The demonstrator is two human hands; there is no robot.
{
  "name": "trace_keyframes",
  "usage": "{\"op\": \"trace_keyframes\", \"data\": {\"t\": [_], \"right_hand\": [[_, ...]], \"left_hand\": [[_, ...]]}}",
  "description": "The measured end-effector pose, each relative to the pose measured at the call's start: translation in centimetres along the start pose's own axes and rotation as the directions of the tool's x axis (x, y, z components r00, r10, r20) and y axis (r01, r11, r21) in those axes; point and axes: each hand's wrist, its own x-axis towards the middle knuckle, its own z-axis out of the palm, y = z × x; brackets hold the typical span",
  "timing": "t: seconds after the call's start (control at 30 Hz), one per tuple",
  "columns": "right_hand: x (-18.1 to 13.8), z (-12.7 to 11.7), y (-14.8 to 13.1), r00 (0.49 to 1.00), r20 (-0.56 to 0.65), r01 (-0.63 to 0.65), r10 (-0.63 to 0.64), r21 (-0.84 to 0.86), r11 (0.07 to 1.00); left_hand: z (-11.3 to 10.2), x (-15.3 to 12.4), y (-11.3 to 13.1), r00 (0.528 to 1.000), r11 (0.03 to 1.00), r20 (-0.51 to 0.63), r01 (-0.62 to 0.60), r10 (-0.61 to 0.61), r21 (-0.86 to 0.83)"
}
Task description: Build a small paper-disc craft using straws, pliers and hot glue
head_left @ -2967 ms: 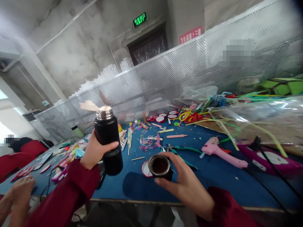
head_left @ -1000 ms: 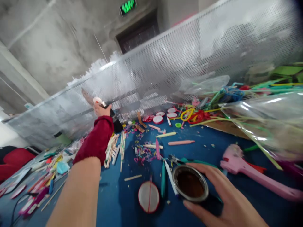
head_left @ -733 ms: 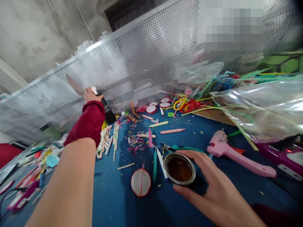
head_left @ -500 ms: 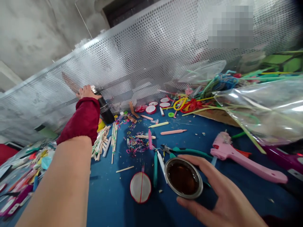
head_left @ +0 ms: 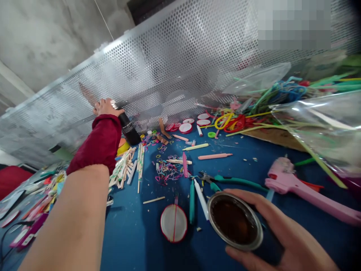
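My left hand (head_left: 107, 107) is stretched far out to the black thermos flask (head_left: 129, 130) at the metal screen. It is closed around the flask's upper part; the thumb shows on the right side, and the palm side is hidden. In my right hand (head_left: 270, 226) is a dark cup (head_left: 235, 220) with a metal rim, holding brown liquid. Thumb and fingers grip its sides, near the front right. Close to the cup lie a white pen-like stick (head_left: 200, 198), a teal stick (head_left: 192, 203) and teal-handled pliers (head_left: 239, 180). A round red-rimmed disc (head_left: 174, 223) lies left of it.
A perforated metal screen (head_left: 169, 75) borders the blue table (head_left: 126, 226). A pink glue gun (head_left: 296, 188) lies right. Small loops (head_left: 169, 169), wooden sticks (head_left: 122, 169) and several red-rimmed discs (head_left: 186, 128) are scattered about. Plastic bags (head_left: 324, 128) and colourful strips pile up at right.
The view has shifted slightly left, and table things appear further right. The cup in my right hand is nearer and a bit lower. My left hand stays at the flask.
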Motion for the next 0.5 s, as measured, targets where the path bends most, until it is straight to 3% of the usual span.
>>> {"op": "trace_keyframes", "data": {"t": [0.17, 0.27, 0.4, 0.5], "right_hand": [[0.4, -1.1, -1.3, 0.999, 0.051, -0.017, 0.013, 0.075, 0.997], [0.7, -1.9, -1.9, 0.995, 0.098, -0.005, -0.006, 0.109, 0.994], [0.9, -3.1, -2.7, 0.983, 0.183, -0.011, -0.027, 0.206, 0.978], [0.1, -3.5, -2.9, 0.965, 0.262, -0.047, -0.027, 0.273, 0.961]], "left_hand": [[-1.8, -1.4, -0.1, 0.996, 0.99, 0.02, -0.086, 0.089, -0.11], [-2.1, -1.5, -0.8, 0.998, 0.995, 0.021, -0.055, 0.057, -0.081], [-1.8, -3.0, -1.7, 0.994, 0.998, -0.105, -0.042, 0.036, -0.054], [-2.2, -7.4, -1.6, 0.964, 0.986, -0.226, -0.158, 0.143, -0.047]]}}
